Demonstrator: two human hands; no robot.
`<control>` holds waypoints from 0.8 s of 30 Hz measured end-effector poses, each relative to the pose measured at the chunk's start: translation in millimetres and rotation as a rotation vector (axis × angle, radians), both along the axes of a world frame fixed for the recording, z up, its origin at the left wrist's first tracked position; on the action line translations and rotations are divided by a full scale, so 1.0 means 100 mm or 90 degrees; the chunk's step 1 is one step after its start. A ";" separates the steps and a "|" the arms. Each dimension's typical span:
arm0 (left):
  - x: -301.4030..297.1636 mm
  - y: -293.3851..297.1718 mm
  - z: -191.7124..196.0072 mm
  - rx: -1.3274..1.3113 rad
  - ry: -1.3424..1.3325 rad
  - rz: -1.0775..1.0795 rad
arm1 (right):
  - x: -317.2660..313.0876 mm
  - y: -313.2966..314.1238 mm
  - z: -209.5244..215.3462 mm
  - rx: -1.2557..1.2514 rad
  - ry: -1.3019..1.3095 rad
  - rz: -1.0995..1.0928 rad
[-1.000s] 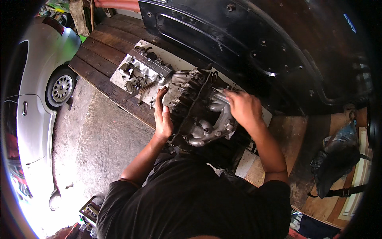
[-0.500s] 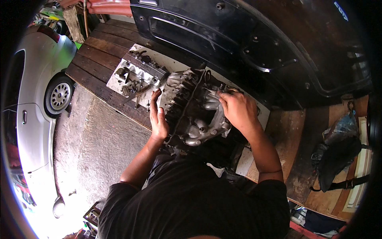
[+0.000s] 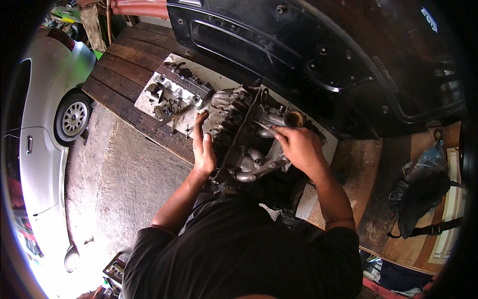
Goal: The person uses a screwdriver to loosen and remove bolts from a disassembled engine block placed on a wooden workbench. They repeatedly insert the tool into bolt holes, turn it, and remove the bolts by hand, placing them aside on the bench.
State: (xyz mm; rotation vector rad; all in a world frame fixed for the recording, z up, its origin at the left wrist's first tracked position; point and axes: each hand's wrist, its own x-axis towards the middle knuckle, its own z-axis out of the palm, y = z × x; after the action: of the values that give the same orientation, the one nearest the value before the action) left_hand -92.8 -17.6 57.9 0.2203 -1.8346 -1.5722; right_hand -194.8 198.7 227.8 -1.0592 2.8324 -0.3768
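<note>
A greasy engine block (image 3: 249,139) sits near the middle of the view on a white sheet (image 3: 318,149) spread over a dark wooden table (image 3: 124,65). The left hand (image 3: 203,147) lies flat against the block's side at its nine o'clock, fingers straight and together, its grip released and holding nothing. The right hand (image 3: 298,147) rests on top of the block at about three o'clock, its grip pinched around a thin metal tool (image 3: 262,126) whose tip points toward ten o'clock into the block; what kind of tool it is cannot be told. At ten o'clock of the block, just beside it, lies a grey metal cover (image 3: 179,87) with loose small parts (image 3: 169,107). A black car panel (image 3: 308,55) arches over twelve o'clock. A silver car (image 3: 45,124) stands at nine o'clock, well apart, and a dark bag (image 3: 423,189) lies at four o'clock.
</note>
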 end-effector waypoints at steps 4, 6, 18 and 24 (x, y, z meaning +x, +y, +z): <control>0.00 0.01 0.10 0.021 -0.006 -0.024 | -0.10 -0.11 -0.09 0.050 0.102 -0.035; 0.00 0.01 0.10 0.024 -0.001 -0.034 | -0.05 -0.14 -0.20 0.130 0.097 -0.029; 0.03 -0.03 0.05 0.028 -0.008 -0.057 | -0.32 -0.43 0.06 0.123 0.139 -0.011; 0.10 0.01 0.11 0.030 -0.028 -0.066 | -0.35 -0.50 -0.25 0.205 0.169 -0.008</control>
State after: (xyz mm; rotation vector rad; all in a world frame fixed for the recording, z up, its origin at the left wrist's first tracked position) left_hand -82.4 -16.7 69.0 0.1853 -1.8711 -1.6959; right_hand -229.5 148.2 203.1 -1.0920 2.9826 0.2337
